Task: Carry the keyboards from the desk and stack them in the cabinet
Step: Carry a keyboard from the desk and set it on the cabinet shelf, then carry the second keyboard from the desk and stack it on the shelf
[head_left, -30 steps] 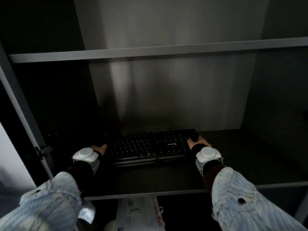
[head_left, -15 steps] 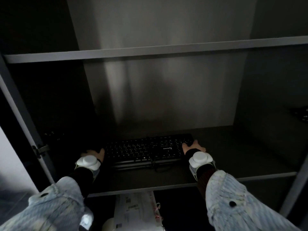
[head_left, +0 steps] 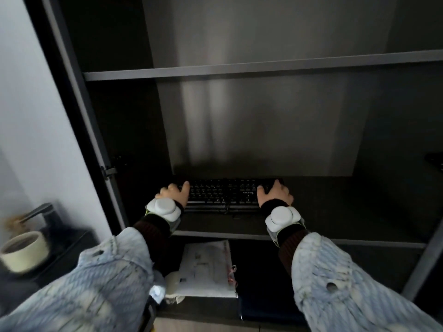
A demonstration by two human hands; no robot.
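Note:
A black keyboard (head_left: 223,194) lies flat on the dark cabinet shelf (head_left: 215,234), close to the back wall. Below its front edge a second dark layer shows, seemingly another keyboard under it. A short cable dangles at its front. My left hand (head_left: 173,194) grips the keyboard's left end, thumb on the keys. My right hand (head_left: 275,194) grips the right end, thumb on top and fingers spread over the corner. Both wrists carry white pods.
An upper shelf (head_left: 239,68) spans the cabinet above. The door frame with a hinge (head_left: 107,170) stands at the left. White papers (head_left: 206,269) lie on the lower shelf. A tape roll (head_left: 24,252) sits on a dark unit at far left. A dark object (head_left: 435,160) lies at far right.
The keyboard has slid deeper toward the back wall, and both hands went with it, thumbs now on top. The view has swung, bringing the left wall and the tape roll into sight.

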